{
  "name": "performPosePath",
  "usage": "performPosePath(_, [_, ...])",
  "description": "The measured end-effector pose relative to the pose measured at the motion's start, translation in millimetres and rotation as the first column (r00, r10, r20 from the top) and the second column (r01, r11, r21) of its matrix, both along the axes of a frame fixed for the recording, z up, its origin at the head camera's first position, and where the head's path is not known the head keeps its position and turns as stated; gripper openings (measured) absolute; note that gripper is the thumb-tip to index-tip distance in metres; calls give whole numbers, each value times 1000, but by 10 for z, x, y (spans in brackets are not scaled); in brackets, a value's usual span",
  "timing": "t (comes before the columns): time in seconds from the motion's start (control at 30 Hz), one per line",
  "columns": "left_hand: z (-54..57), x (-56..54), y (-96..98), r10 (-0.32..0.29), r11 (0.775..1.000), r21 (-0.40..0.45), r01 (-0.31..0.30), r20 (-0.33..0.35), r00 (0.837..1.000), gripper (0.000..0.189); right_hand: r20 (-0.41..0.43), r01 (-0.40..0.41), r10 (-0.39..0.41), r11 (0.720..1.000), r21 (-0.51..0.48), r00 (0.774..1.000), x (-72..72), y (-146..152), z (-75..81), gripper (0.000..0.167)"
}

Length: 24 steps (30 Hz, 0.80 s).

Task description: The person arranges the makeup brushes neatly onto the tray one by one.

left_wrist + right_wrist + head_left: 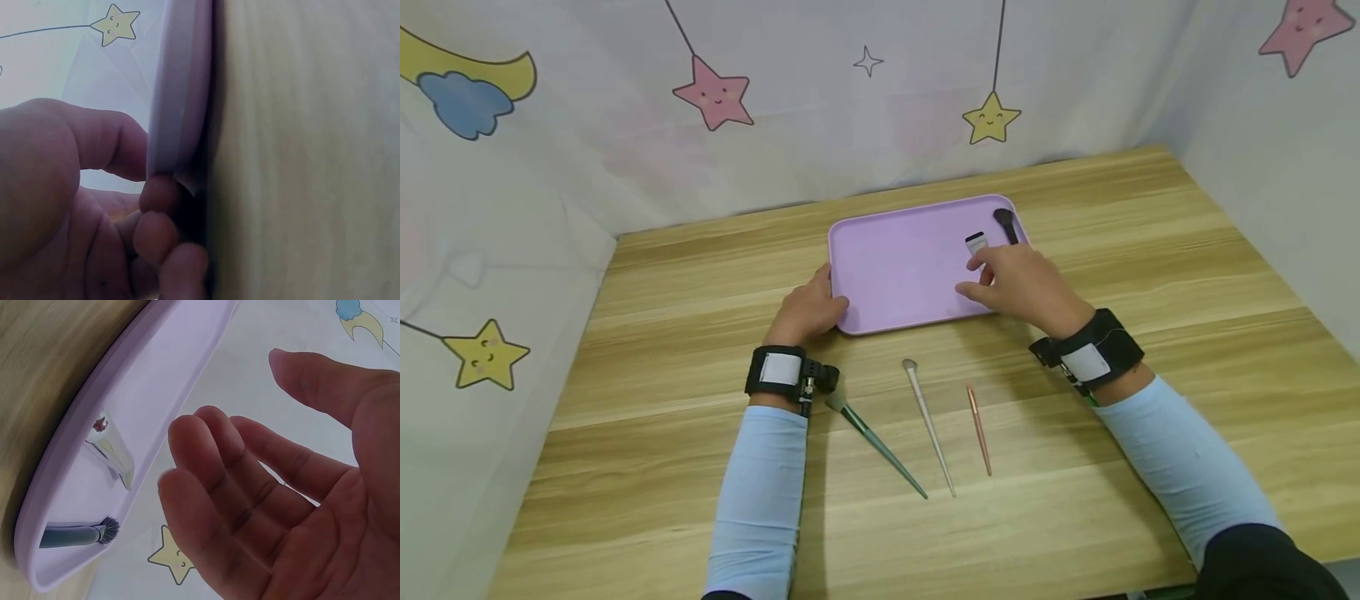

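My left hand (808,310) grips the near-left corner of a purple tray (898,275). In the left wrist view the thumb lies on the tray's rim (178,94) and the curled fingers are at its outer edge. Over the tray's right side hovers my right hand (1030,283), its fingers loosely bent and apart. Nothing is held in it, as the right wrist view shows. Inside the tray lie a black-bristled makeup brush (75,535) and a small silvery, shiny tube-like item (111,447) with a dark end. The right hand partly covers both in the head view.
On the wooden table (662,375), in front of the tray, lie a green-handled makeup brush (880,442), a slim silver-white brush (928,425) and a short copper-coloured brush (979,432). A white curtain (820,125) with stars borders the table.
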<state>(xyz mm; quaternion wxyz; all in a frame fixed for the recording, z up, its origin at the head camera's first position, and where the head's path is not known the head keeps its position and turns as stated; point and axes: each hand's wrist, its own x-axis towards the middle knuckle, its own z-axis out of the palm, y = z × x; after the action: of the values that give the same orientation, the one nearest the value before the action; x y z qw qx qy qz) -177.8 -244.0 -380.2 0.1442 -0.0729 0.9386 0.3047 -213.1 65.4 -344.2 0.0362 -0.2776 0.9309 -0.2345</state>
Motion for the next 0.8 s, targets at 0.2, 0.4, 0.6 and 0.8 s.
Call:
performPosePath(0.2, [8,1,0,-4,1000,2,4,2,1000,81,16,-3,3,1000,15,1000,27,9,19,39])
performPosePath(0.4, [1,-3,-3,-8,1000,-10,8,1,1000,81,20,-14,13,999,30,1000,37,24,30,39])
performPosePath(0.6, [28,9,12,-17,1000,-13,17,-1,1000,81,35,-26,25,998,52,999,50,37,51,39])
performPosePath(0.8, [25,12,17,-18,1000,-3,18,-3,1000,81,46,-67,64,995,67,997,84,54,78,39])
